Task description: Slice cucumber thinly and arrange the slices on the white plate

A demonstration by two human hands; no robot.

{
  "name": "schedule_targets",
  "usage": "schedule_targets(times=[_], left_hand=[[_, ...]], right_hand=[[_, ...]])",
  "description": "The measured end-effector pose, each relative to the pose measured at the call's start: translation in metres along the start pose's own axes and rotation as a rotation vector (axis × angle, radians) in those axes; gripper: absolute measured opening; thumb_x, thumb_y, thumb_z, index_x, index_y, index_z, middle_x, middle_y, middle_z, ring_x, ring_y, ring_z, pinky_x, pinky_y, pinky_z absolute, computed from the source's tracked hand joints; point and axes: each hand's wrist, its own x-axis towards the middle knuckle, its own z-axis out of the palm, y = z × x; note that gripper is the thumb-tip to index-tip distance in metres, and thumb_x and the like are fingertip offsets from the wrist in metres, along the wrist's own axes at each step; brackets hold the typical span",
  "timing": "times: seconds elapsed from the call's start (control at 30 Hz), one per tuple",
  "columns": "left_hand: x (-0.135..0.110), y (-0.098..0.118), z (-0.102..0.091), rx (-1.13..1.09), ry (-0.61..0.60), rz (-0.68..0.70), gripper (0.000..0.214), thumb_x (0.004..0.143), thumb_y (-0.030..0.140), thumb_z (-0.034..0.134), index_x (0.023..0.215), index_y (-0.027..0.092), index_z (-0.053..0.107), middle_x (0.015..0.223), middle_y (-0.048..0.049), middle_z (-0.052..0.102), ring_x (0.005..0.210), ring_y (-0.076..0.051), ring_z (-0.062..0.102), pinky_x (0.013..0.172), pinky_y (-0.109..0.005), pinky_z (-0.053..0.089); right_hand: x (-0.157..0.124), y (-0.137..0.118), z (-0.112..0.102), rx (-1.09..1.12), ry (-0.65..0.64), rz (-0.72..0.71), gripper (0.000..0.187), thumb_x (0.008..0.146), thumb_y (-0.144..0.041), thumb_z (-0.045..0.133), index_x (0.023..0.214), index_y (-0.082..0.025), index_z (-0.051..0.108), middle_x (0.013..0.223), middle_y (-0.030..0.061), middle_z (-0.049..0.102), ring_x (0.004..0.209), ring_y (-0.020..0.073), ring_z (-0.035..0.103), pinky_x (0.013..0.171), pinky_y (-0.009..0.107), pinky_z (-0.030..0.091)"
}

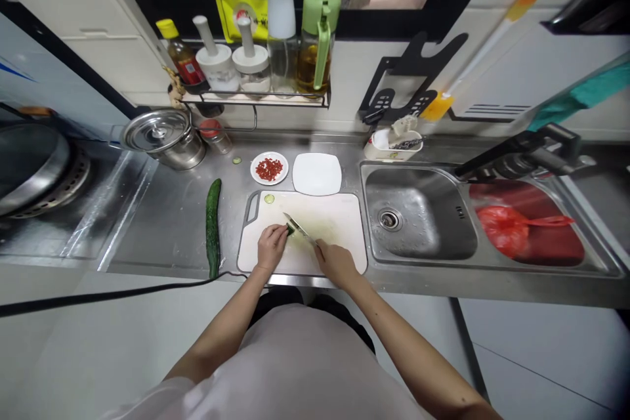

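My right hand (336,262) is closed around the handle of a knife (301,230), whose blade points up and to the left over the white cutting board (339,216). Fingers of my left hand (272,246) pinch a small dark green piece of cucumber (290,230) right beside the blade. Whether the blade touches the piece I cannot tell. A pale round cucumber slice (269,199) lies near the board's upper left corner. To the left of the board, a long whole cucumber (213,226) rests on the steel counter.
Behind the board stand a small plate (254,174) of chopped red bits and a white square plate (317,174). A lidded steel pot (167,138) is at the left back. The sink (418,210) lies to the right; a black cable (123,292) crosses the front left.
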Motion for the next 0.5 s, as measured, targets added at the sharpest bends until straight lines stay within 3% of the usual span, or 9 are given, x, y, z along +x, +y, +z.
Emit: schedule_targets(times=[0.5], left_hand=[[-0.003, -0.006, 0.006, -0.004, 0.004, 0.045, 0.02, 0.093, 0.026, 0.055, 0.104, 0.021, 0.071, 0.091, -0.0066, 0.071, 0.085, -0.016, 0.065, 0.077, -0.03, 0.054]], right_hand=[[-0.003, -0.018, 0.004, -0.04, -0.007, -0.006, 0.036, 0.102, -0.03, 0.023, 0.119, -0.019, 0.053, 0.095, 0.011, 0.072, 0.091, 0.0234, 0.069, 0.073, 0.03, 0.044]])
